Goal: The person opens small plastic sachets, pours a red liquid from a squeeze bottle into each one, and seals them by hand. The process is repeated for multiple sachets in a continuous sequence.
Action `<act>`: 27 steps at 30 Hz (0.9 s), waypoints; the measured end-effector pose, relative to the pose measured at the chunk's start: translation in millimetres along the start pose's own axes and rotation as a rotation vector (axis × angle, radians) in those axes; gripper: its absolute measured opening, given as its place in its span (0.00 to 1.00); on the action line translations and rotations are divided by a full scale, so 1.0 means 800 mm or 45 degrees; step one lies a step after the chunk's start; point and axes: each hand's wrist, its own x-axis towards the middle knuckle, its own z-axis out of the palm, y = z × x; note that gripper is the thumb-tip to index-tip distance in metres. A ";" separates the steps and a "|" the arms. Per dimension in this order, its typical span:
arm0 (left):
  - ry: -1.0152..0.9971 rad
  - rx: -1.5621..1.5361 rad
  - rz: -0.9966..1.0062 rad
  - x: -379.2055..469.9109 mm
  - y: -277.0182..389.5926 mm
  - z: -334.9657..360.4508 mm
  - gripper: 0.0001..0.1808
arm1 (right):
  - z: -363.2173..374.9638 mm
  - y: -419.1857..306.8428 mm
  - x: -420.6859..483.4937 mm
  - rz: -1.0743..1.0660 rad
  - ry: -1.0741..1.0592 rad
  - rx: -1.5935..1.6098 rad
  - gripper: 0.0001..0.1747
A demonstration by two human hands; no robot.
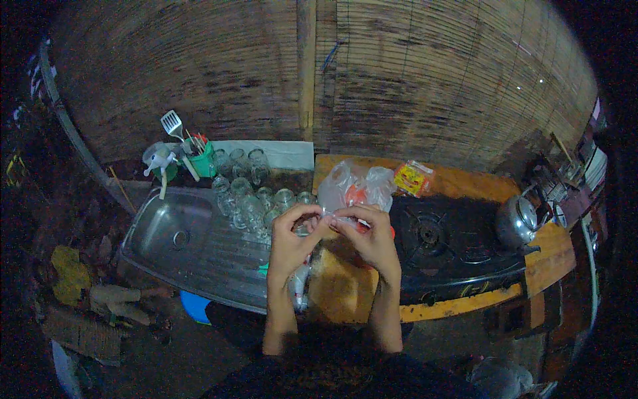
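My left hand (295, 238) and my right hand (373, 235) meet over the wooden counter (334, 289), with thumbs and fingertips pinching a piece of thin clear plastic (326, 213). My fingers cover most of it, and I cannot tell whether it belongs to the plastic bags behind. Just beyond my fingertips lie translucent plastic bags (380, 184), with something orange-red (355, 193) among them. To their right is a yellow and red packet (413, 178). Several glasses (249, 207) stand to the left of my left hand on the sink's drainboard.
A steel sink (164, 219) is at left, with a green utensil holder (202, 158) behind it. The black gas stove (458, 244) on the right bears a metal kettle (518, 219). Bamboo screening (423, 90) rises behind. Another person (107, 294) is at the far left.
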 end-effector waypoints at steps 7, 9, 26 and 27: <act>0.216 0.186 -0.034 0.000 -0.008 0.009 0.09 | -0.007 -0.012 -0.002 0.022 -0.064 0.046 0.12; 0.245 0.248 0.024 0.006 -0.008 0.010 0.10 | -0.007 -0.014 -0.001 0.021 -0.061 0.020 0.11; 0.138 -0.262 -0.109 0.008 -0.008 0.017 0.12 | 0.018 0.005 0.004 0.111 0.019 0.211 0.09; 0.169 -0.244 -0.110 0.009 -0.010 0.018 0.12 | 0.020 0.005 0.004 0.148 0.007 0.188 0.10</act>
